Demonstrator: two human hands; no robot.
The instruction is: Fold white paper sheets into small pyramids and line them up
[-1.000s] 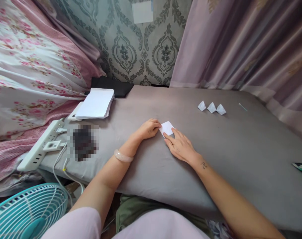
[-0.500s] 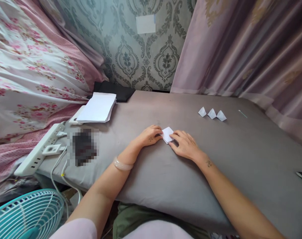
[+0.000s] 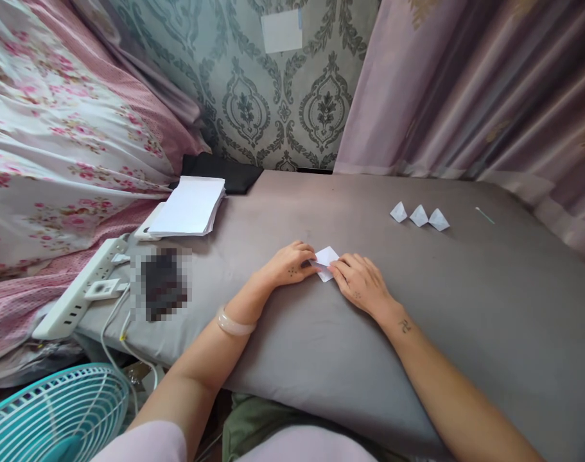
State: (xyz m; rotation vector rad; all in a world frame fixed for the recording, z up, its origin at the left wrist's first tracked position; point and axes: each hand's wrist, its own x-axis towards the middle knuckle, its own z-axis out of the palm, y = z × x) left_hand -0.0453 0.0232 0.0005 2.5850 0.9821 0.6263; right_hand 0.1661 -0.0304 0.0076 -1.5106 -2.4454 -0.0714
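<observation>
A small folded white paper [image 3: 327, 256] lies between my two hands over the grey-covered table [image 3: 282, 333]. Its upper part forms a peak, and a lower flap spreads open toward me. My left hand [image 3: 293, 263] pinches the paper's left corner between thumb and fingers. On the opposite corner, my right hand [image 3: 360, 277] is closed with its thumb and forefinger; the fingertips partly cover that edge. Three folded white paper pieces [image 3: 419, 216] stand in a row farther back on the right.
A stack of white paper [image 3: 189, 206] sits at the back left, beside a black folded cloth [image 3: 225, 173]. Along the left edge lie a power strip [image 3: 83, 289] with cables and a blurred dark object [image 3: 163, 284]. A turquoise fan [image 3: 56, 417] stands lower left. A thin stick [image 3: 485, 215] lies far right.
The paper between my hands has gone from a flat square to an opened shape with a lower flap apart. My hands stay at its sides. The view has shifted slightly.
</observation>
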